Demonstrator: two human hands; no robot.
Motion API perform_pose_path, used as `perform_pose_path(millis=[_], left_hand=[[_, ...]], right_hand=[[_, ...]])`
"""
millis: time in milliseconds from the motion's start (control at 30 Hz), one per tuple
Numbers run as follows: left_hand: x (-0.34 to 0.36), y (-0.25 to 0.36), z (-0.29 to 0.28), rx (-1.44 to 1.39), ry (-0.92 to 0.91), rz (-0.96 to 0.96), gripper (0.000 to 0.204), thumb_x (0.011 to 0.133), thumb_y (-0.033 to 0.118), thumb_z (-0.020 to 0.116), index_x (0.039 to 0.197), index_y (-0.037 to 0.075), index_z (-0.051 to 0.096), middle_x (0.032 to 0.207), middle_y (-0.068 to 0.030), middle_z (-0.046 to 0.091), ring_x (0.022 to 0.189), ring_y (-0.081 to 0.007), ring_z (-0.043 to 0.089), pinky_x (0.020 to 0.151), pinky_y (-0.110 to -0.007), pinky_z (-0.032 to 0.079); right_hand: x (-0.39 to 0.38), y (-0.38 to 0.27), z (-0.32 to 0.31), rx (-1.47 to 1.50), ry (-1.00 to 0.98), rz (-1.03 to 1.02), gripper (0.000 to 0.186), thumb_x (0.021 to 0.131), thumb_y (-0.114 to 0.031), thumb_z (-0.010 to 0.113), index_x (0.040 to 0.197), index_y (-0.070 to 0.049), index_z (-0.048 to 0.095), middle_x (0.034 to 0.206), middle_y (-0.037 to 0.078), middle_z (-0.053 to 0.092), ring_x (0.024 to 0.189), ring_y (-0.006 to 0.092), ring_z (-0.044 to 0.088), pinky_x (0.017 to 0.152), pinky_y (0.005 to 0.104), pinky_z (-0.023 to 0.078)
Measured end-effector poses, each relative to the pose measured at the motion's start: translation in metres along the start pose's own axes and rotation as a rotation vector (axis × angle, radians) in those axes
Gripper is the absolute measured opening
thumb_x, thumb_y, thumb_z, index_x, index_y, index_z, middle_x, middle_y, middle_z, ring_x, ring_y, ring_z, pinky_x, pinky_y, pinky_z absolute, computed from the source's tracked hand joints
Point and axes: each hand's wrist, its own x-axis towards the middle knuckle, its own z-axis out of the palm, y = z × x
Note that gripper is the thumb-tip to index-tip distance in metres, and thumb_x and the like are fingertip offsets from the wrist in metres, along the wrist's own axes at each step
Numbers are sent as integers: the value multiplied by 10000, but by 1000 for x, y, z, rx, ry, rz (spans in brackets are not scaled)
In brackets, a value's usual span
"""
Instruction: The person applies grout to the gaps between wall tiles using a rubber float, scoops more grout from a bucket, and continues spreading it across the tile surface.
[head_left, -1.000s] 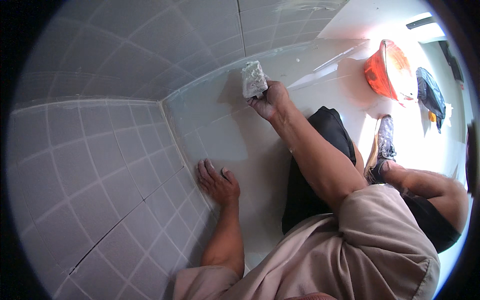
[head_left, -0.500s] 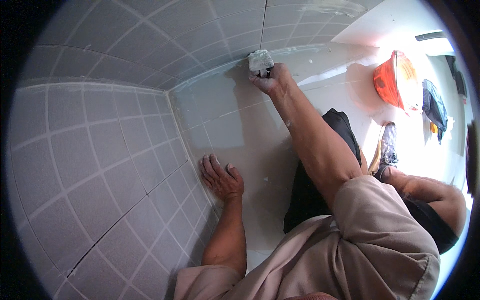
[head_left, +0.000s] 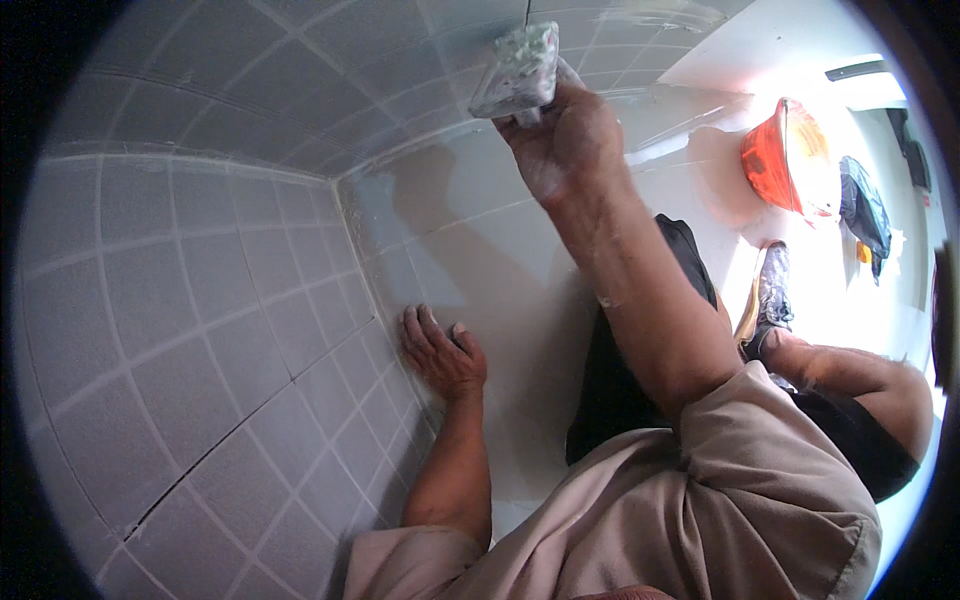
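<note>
The person kneels on the floor close to a tiled wall (head_left: 200,330), and the corner where that wall meets the floor is the spot to measure from.

Nearest, just beside that corner, the left hand (head_left: 443,352) lies flat on the pale floor tile (head_left: 500,250). Its fingers are spread a little and point toward the wall, almost touching it. It looks like a prop: the arm is straight, so it can carry the body's weight while the other arm stretches out.

A bit farther from the corner, behind the arms, the bent leg in dark shorts (head_left: 620,380) rests on the floor. A foot in a grey shoe (head_left: 770,290) sits out to the right of it.

Farther along the corner line, the right hand (head_left: 565,140) reaches up to where the floor meets the far wall. Its fingers are closed tight around a small white sponge block (head_left: 520,70), smeared with pale paste. The block is pressed against the tiles there, with its flat side down, likely so it can rub over the lines between the tiles.

Farthest from the corner, off to the right on the bright floor, lies an orange bucket (head_left: 785,160), with a dark blue cloth (head_left: 865,215) just beyond it.
</note>
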Motion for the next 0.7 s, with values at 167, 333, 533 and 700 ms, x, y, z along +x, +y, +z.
perform_pose_path(millis=[167, 333, 533, 700], left_hand=[[4, 8, 0, 9, -4, 11, 599, 937, 311, 515, 1448, 18, 404, 1518, -192, 383, 1434, -417, 347, 1144, -564, 298], [5, 4, 1, 1, 18, -12, 599, 939, 318, 506, 1447, 16, 408, 1518, -196, 382, 1429, -417, 353, 1143, -569, 301], [2, 5, 1, -24, 26, 24, 572, 973, 295, 469, 1447, -23, 429, 1505, -243, 409, 1411, -438, 374, 1144, -585, 285], [1, 3, -3, 3, 8, 33, 565, 971, 280, 469, 1449, -17, 422, 1517, -234, 397, 1409, -435, 375, 1141, -590, 276]], right_hand=[[16, 16, -8, -250, 122, -224, 351, 998, -45, 489, 1329, 68, 518, 1242, 150, 597, 1054, 241, 629, 886, 385, 532], [1, 36, -7, -387, -13, -260, 363, 967, 24, 500, 1315, 127, 513, 1092, 178, 642, 928, 265, 671, 818, 403, 589], [5, 29, 8, -639, 63, -291, 237, 904, -2, 625, 1108, 113, 660, 988, 106, 659, 867, 178, 619, 768, 318, 530], [7, 11, 3, -294, 64, -539, 260, 885, -59, 652, 1046, 142, 682, 917, 118, 693, 819, 181, 616, 747, 326, 510]])
